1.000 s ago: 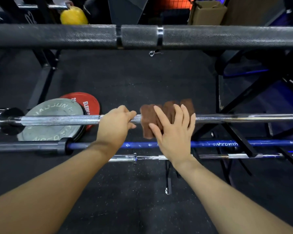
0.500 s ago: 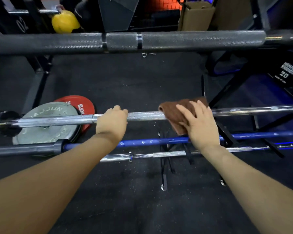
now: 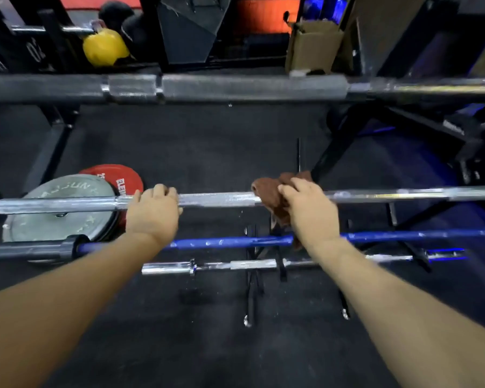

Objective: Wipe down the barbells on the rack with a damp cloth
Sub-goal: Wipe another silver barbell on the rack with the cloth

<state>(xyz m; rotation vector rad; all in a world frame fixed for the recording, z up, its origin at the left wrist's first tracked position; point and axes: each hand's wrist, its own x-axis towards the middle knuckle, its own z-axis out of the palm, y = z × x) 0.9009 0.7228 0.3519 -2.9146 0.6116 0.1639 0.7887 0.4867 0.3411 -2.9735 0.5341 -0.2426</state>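
A chrome barbell [image 3: 219, 198] runs left to right across the middle of the rack. My left hand [image 3: 153, 212] grips it from above, left of centre. A brown cloth [image 3: 269, 194] is draped over the same bar, and my right hand [image 3: 310, 211] wraps it round the bar with curled fingers. Below lie a blue barbell [image 3: 230, 242] and a lower chrome barbell [image 3: 235, 266]. A dark knurled barbell [image 3: 235, 86] spans the top rung.
A grey weight plate [image 3: 56, 222] and a red plate [image 3: 118, 179] lie on the black floor at left. Black rack legs [image 3: 331, 152] stand at right. A yellow kettlebell [image 3: 104, 47] and a cardboard box [image 3: 314, 46] sit behind the rack.
My right hand slid the cloth to the right along the chrome bar and its fingers curled round it. My left hand kept its grip on the bar.
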